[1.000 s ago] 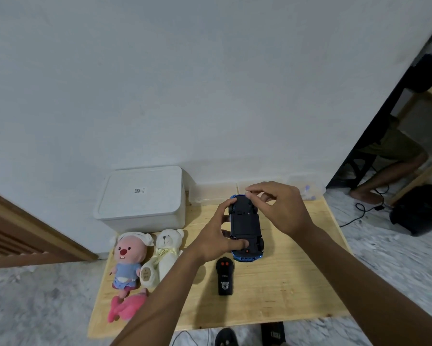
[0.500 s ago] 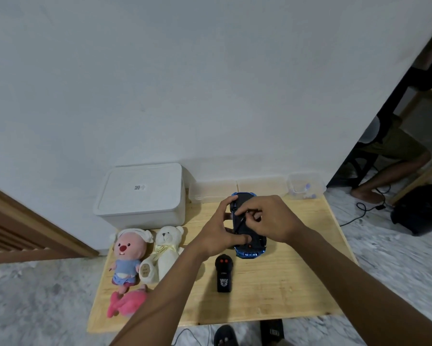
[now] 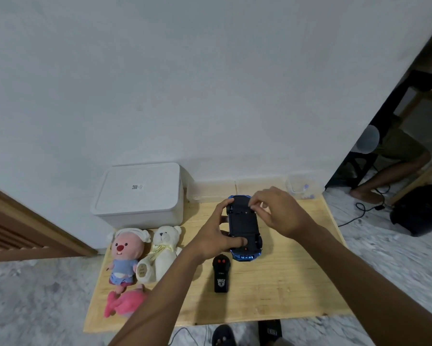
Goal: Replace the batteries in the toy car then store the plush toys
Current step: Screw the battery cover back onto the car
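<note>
Left hand fingers clenched round upturned toy car; right hand fingers pinching its underside.

One view only — a wide-angle camera worn on the person's head, looking forward and steeply down over a low wooden table pushed against a white wall. The wall fills the upper half of the picture, the table the lower middle, so the camera stands well above the table and close to its near edge — both forearms enter from the bottom border and meet over the table's middle. Straight lines bow toward the picture's edges, as a wide lens gives. Left of the table the floor and a wooden frame show; right of it, a doorway into another room. With no second view, nothing is shared
</note>
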